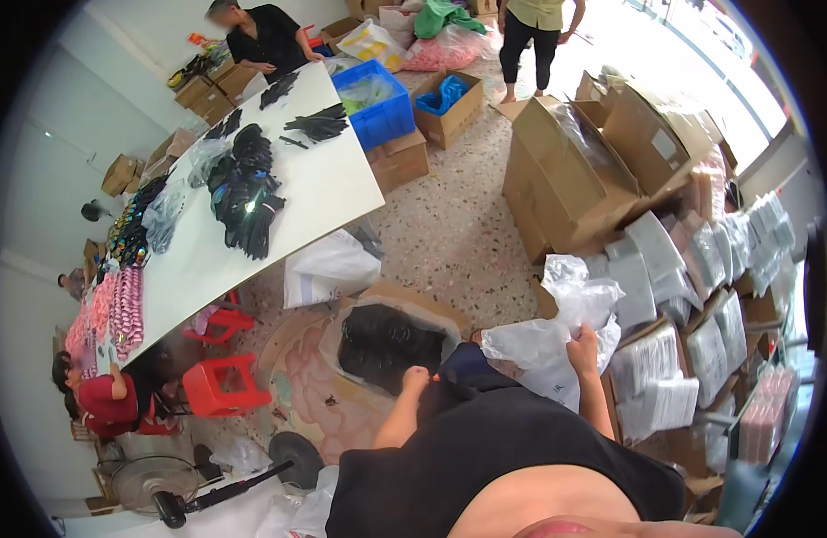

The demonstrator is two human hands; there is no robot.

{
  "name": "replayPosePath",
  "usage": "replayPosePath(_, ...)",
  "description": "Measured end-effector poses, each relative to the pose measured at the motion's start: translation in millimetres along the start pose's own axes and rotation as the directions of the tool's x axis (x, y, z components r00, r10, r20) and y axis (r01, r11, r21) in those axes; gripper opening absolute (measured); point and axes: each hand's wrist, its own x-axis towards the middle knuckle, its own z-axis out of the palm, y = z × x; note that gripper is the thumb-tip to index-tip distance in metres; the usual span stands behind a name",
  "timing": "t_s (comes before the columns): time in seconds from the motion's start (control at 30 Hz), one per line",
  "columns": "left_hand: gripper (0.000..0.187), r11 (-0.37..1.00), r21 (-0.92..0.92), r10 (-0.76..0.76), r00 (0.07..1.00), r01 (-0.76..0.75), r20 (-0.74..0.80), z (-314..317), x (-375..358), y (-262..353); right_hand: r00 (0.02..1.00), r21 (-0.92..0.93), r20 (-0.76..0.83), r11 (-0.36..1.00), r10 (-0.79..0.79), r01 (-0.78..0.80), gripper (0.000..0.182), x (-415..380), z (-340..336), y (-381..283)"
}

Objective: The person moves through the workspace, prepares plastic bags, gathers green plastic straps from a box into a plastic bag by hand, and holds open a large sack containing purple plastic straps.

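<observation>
My right hand is closed on a crumpled clear plastic bag, which hangs in front of it and spreads to the left. My left hand is closed beside my dark clothing; what its fingers hold, if anything, I cannot make out. Just beyond that hand, on the floor, a cardboard box lined with clear plastic holds black coiled items.
A white table bears black bundles and pink items. Red stools, a standing fan and a blue crate stand around. Large cartons and bagged packs fill the right. Several people are nearby.
</observation>
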Motion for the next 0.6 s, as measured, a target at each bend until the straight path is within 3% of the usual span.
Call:
replayPosePath(0.03,0.021,0.974,-0.215,-0.077,0.997,0.071,-0.022,-9,-2,24,0.999,0.006,0.017,1.000,-0.030,0.030,0.021,19,6,-6)
replayPosePath(0.13,0.018,0.959,-0.273,-0.091,0.995,0.077,-0.040,-22,7,81,0.998,0.055,0.060,0.998,-0.036,0.033,0.023,78,15,-16)
replayPosePath(0.3,0.020,0.996,-0.082,-0.041,0.998,0.037,-0.049,0,37,136,0.999,0.051,0.033,0.999,-0.018,0.017,0.012,134,19,-5)
replayPosePath(0.43,0.024,0.997,-0.049,0.061,0.996,-0.064,-0.064,41,53,167,0.994,0.077,0.107,0.997,-0.022,0.013,0.038,188,18,8)
replayPosePath(0.5,0.025,0.991,-0.045,0.119,0.989,-0.124,-0.093,57,65,183,0.981,0.074,0.187,0.996,-0.052,0.039,0.039,219,12,12)
replayPosePath(0.6,0.027,0.978,0.169,0.157,0.970,-0.126,-0.186,66,69,208,0.959,0.108,0.266,0.992,-0.098,0.072,0.039,269,18,17)
